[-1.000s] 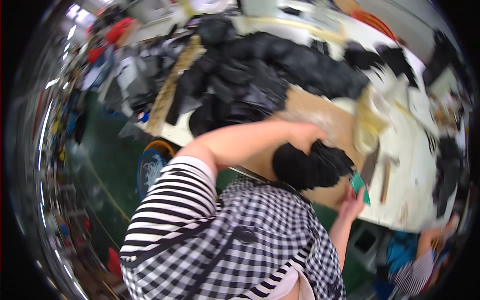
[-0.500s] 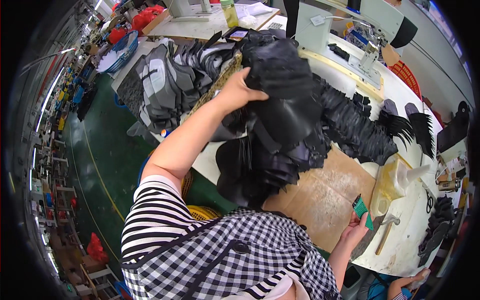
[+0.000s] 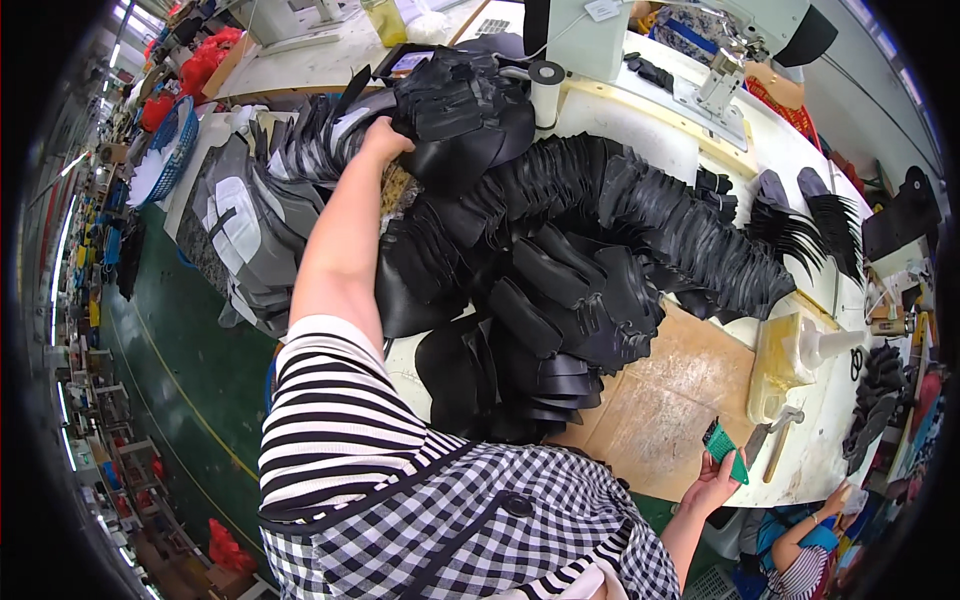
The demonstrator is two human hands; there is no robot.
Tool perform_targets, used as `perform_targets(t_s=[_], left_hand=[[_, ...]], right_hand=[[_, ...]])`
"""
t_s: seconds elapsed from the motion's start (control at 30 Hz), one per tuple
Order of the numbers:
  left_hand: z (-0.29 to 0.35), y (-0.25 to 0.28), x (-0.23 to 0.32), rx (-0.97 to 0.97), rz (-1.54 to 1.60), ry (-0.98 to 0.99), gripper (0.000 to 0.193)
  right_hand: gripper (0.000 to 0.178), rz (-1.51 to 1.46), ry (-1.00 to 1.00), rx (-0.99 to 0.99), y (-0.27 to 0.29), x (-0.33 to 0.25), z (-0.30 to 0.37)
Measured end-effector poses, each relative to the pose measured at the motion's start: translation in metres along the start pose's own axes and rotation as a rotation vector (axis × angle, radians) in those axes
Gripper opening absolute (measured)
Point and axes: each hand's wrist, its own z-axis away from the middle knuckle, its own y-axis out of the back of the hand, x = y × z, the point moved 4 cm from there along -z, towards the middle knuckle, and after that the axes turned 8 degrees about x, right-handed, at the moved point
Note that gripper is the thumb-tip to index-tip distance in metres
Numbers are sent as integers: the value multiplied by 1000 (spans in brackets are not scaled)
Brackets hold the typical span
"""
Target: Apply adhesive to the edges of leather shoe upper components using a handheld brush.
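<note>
Our right hand (image 3: 712, 486) grips a green tool (image 3: 728, 450), while our left hand (image 3: 387, 142), its grip unclear, touches the black bundle (image 3: 455, 112), which uneven pulling could spill.

The left arm (image 3: 335, 250) is stretched far forward, only a little bent at the elbow, and its forearm is bare. The left hand (image 3: 385, 142) is at the end of this reach, with the thumb pointing to the right; the ends of its fingers are difficult to see. The right forearm (image 3: 682, 545) rises from the lower edge, also bare. The right hand (image 3: 712, 487) is much nearer to the body, with its fingers bent in a grip and directed upward.
</note>
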Motion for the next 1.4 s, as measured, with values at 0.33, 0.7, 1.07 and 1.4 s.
perform_targets(t_s=[0.33, 0.7, 1.07, 1.4], left_hand=[[67, 8, 50, 195, -263, 59, 81], [340, 37, 62, -239, 207, -404, 32], [385, 62, 128, -589, -312, -1187, 34], [466, -101, 284, -370, 3, -1214, 37]], right_hand=[[39, 20, 11, -53, -6, 0, 9], [35, -2, -5, -130, 19, 14, -12], [36, -25, -3, -256, 23, 3, -41], [23, 55, 159, -173, 91, -9, -80]])
